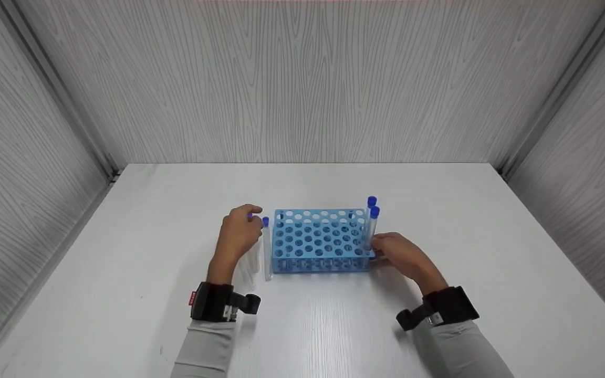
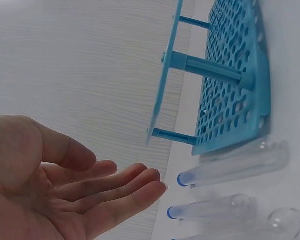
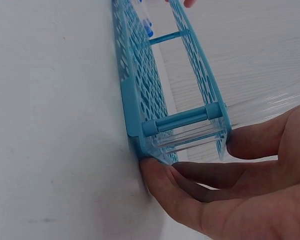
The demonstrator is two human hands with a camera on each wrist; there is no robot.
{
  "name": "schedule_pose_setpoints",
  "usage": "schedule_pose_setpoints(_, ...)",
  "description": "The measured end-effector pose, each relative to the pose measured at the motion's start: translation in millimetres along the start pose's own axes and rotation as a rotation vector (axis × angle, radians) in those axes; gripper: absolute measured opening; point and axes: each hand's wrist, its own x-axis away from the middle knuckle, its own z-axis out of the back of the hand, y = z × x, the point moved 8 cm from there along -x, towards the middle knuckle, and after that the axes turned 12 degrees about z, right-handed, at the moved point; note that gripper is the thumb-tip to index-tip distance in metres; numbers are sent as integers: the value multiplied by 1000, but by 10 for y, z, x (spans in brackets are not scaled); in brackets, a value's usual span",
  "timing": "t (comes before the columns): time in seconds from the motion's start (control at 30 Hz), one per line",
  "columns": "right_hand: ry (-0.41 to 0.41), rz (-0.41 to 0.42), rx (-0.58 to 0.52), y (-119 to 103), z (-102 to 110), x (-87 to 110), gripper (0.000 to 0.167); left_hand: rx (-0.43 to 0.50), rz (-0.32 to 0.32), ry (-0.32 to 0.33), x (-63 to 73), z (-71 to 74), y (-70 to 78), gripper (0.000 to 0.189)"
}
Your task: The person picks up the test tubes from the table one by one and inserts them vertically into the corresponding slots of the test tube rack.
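Note:
A blue test tube rack (image 1: 329,256) stands on the table. My right hand (image 1: 401,254) grips its right end; in the right wrist view the thumb (image 3: 260,137) is at the top plate and fingers reach the base. Two blue-capped test tubes (image 1: 373,226) stand upright in that end of the rack. At the left end, my left hand (image 1: 240,231) hovers over several loose capped tubes. Its fingers (image 2: 110,192) are extended and hold nothing in the left wrist view. The nearest loose tube (image 1: 267,252) lies beside the rack.
The white table (image 1: 323,325) is bounded by a grey wood-grain panel (image 1: 302,84) at the back and similar panels at both sides. Another loose tube (image 2: 215,209) lies farther from the rack, its cap towards the left hand's fingertips.

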Motion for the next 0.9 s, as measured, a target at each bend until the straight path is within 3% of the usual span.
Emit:
schedule_pose_setpoints(0.2, 6, -11, 2, 6, 1, -9, 42, 20, 12, 22, 0, 140, -49, 33)
schedule_pose_setpoints(0.5, 8, -9, -3, 0, -1, -1, 44, -65, 18, 76, -26, 271, -125, 32)
schedule_pose_setpoints(0.73, 12, -14, 17, 8, 4, 6, 42, -122, 29, 55, -41, 300, -214, 29)
schedule_pose_setpoints(0.9, 17, -6, 14, -4, 11, 7, 41, -148, 85, 3, -48, 285, -299, 27)
